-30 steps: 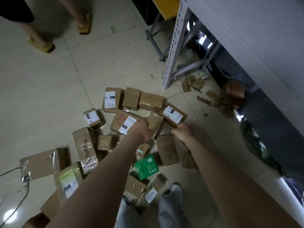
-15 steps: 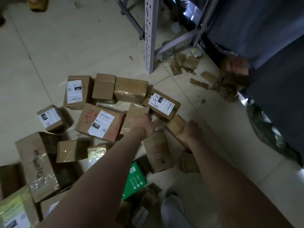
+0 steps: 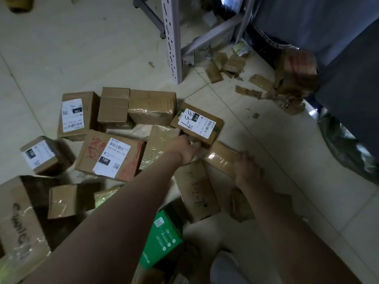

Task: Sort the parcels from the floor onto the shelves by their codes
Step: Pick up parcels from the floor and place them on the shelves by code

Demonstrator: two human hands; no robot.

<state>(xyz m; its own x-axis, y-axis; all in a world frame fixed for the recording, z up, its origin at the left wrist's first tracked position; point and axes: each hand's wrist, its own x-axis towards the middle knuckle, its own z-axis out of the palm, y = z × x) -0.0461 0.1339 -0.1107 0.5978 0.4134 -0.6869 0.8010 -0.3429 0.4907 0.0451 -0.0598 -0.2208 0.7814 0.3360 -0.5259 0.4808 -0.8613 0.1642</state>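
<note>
Several brown cardboard parcels lie scattered on the tiled floor. My right hand (image 3: 245, 170) grips a small taped brown parcel (image 3: 222, 157) just above the floor. My left hand (image 3: 185, 148) reaches down beside it, its fingers at the edge of a taped upright parcel (image 3: 158, 147) and close to the parcel labelled 33-1 (image 3: 198, 123); its grip is hidden. Under my arms lies a flat parcel marked 3-2-7 (image 3: 196, 191). A larger box with a 15H label (image 3: 109, 155) lies to the left.
A perforated grey shelf post (image 3: 171, 37) stands at the top centre, with torn cardboard scraps (image 3: 254, 85) on the floor to its right. A green box (image 3: 164, 236) lies near my feet. A dark bag (image 3: 344, 148) lies at the right. Another person's sandal (image 3: 18, 3) shows top left.
The view has dropped closer to the floor. My right hand moved right and took hold of the small taped parcel; my left hand shifted toward the 33-1 parcel.
</note>
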